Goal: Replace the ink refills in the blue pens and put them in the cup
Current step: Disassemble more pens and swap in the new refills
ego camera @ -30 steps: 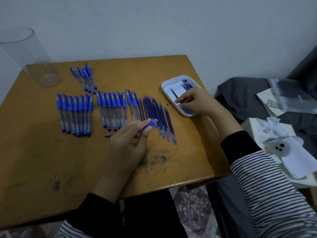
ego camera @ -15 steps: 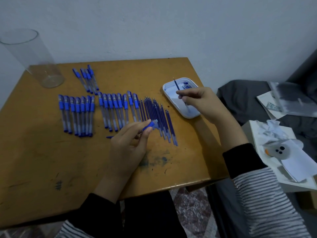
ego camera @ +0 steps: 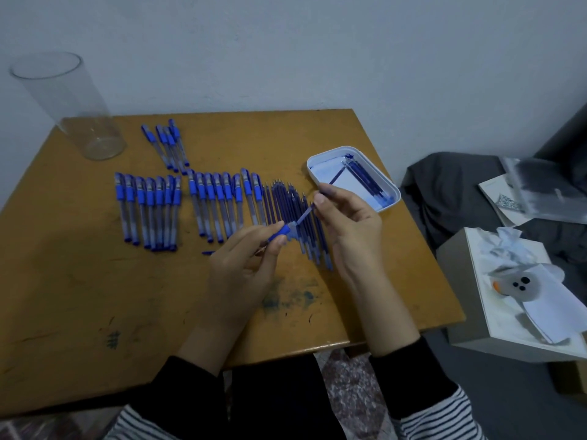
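Observation:
My left hand [ego camera: 244,268] grips an opened blue pen barrel [ego camera: 287,230] above the table's middle. My right hand [ego camera: 346,223] pinches a thin blue refill [ego camera: 332,181] whose lower end meets the barrel's open end. Rows of capped blue pens [ego camera: 178,208] lie on the table [ego camera: 79,296], with a smaller bunch of pens [ego camera: 166,142] behind them. Loose refills [ego camera: 286,201] lie beside the rows, partly hidden by my hands. A white tray [ego camera: 320,157] with several refills sits at the right. The clear plastic cup [ego camera: 73,109] stands upright and empty at the far left corner.
A small blue pen part [ego camera: 208,252] lies on the table left of my left hand. Ink stains mark the wood near the front. To the right, off the table, stands a white box [ego camera: 470,312] with tissue and papers on a dark cloth.
My right hand lifted a refill out of the white tray and carried it left to the barrel in my left hand. The left hand stayed put.

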